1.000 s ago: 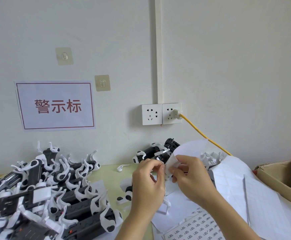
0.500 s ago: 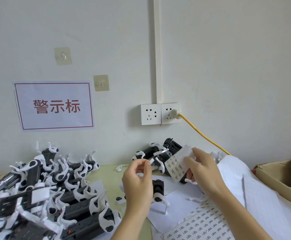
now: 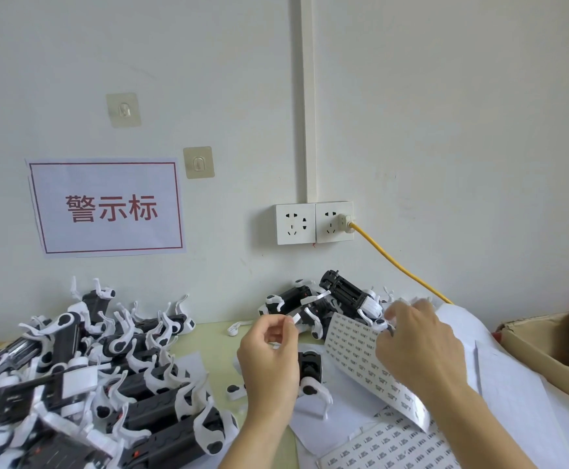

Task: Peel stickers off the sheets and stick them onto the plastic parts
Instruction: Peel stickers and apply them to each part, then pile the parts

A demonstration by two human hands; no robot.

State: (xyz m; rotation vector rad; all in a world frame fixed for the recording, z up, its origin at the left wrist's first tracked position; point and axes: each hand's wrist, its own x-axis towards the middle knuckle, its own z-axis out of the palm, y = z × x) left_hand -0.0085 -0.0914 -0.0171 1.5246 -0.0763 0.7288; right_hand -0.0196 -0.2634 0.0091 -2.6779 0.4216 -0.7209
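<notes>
My left hand point(image 3: 269, 360) now pinches a small sticker point(image 3: 296, 318) just pulled off the sheet point(image 3: 361, 353), which my right hand point(image 3: 418, 346) lowers and holds, so next comes the black-and-white plastic part point(image 3: 310, 370) under my left hand on the counter point(image 3: 215, 340).

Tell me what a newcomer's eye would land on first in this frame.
Likely the two hands at centre: the left hand pinches a small white sticker while the right hand holds a sticker sheet over the table. Next, the big heap of black-and-white plastic parts at lower left. On the wall, the red-bordered sign and the yellow cable running from the socket stand out.
</notes>
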